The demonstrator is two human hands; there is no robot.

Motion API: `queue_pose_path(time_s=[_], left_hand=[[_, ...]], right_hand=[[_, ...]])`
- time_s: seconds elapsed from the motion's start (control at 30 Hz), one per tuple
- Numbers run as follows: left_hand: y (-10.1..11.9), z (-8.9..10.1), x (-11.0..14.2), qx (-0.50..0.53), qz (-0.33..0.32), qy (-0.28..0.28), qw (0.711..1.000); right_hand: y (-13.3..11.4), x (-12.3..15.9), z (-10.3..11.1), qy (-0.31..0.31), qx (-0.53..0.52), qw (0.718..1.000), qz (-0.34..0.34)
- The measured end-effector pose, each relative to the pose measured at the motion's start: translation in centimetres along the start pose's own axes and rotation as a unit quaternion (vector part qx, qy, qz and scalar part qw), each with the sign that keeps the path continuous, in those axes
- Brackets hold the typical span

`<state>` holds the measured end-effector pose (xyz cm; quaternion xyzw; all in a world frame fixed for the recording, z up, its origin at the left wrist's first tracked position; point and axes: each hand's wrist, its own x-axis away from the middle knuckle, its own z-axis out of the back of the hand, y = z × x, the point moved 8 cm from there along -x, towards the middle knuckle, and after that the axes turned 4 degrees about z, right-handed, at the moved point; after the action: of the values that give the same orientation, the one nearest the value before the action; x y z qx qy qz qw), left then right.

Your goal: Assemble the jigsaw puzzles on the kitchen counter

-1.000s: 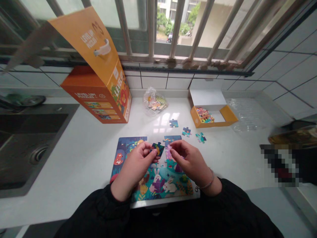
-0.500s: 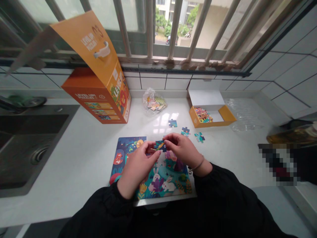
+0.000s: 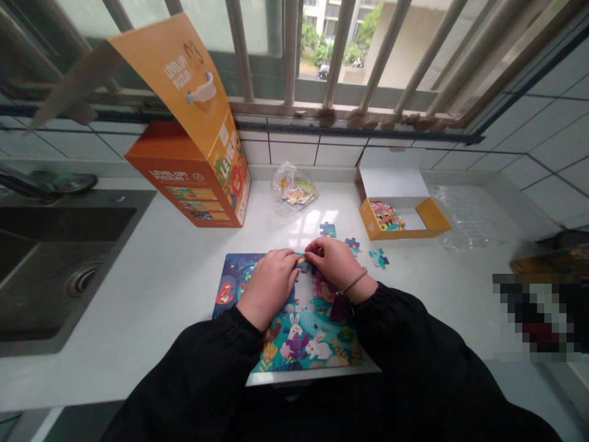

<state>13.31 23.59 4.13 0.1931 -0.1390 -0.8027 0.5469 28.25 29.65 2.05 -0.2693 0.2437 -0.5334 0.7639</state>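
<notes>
A colourful jigsaw puzzle (image 3: 294,350) with rabbits and a fox lies near the counter's front edge, a white gap showing in its upper middle. At the top edge of that gap is a dark blue puzzle piece (image 3: 301,263) with some orange on it. My right hand (image 3: 334,261) pinches this piece by its upper side. My left hand (image 3: 271,282) rests over the puzzle's upper left, its fingertips closed on the same piece. Several loose puzzle pieces (image 3: 379,258) lie beyond my right hand.
A tall orange puzzle box (image 3: 197,190) stands open at the back left, beside the sink (image 3: 110,264). Farther back sit a clear bag of pieces (image 3: 294,190) and a small yellow box (image 3: 405,230) holding pieces. Clear plastic packaging (image 3: 469,215) lies to its right.
Both hands have brought the puzzle piece down from above the puzzle to the top edge of the gap. My left hand has turned more palm-down. The view has shifted slightly.
</notes>
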Motion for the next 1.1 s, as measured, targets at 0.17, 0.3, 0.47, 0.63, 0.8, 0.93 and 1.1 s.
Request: queue_pose_path(time_s=[0.17,0.3,0.47,0.63,0.8,0.93,1.1], left_hand=[[-0.2,-0.4,-0.2,-0.014,0.008,0.005,1.000],[-0.2,-0.4,-0.3,-0.019,0.011,0.007,1.000],[-0.2,-0.5,-0.4,-0.017,0.007,0.009,1.000],[0.1,-0.6,-0.3,-0.013,-0.012,0.003,1.000],[0.1,-0.6,-0.4,-0.028,-0.010,0.008,1.000],[0.0,-0.6,-0.4,-0.042,-0.004,0.013,0.999],[0.1,-0.6,-0.3,-0.050,-0.007,0.009,0.999]], right_hand=[[0.1,0.7,1.3,0.033,0.041,0.998,0.025],[0.0,1.9,1.7,0.019,0.047,0.997,0.059],[-0.3,3.3,1.1,0.009,0.051,0.993,0.109],[-0.6,3.7,0.9,0.018,0.049,0.991,0.125],[-0.7,3.8,0.6,0.022,0.076,0.986,0.146],[-0.3,3.7,0.1,0.025,0.104,0.982,0.156],[-0.1,3.8,-0.3,0.019,0.131,0.978,0.164]])
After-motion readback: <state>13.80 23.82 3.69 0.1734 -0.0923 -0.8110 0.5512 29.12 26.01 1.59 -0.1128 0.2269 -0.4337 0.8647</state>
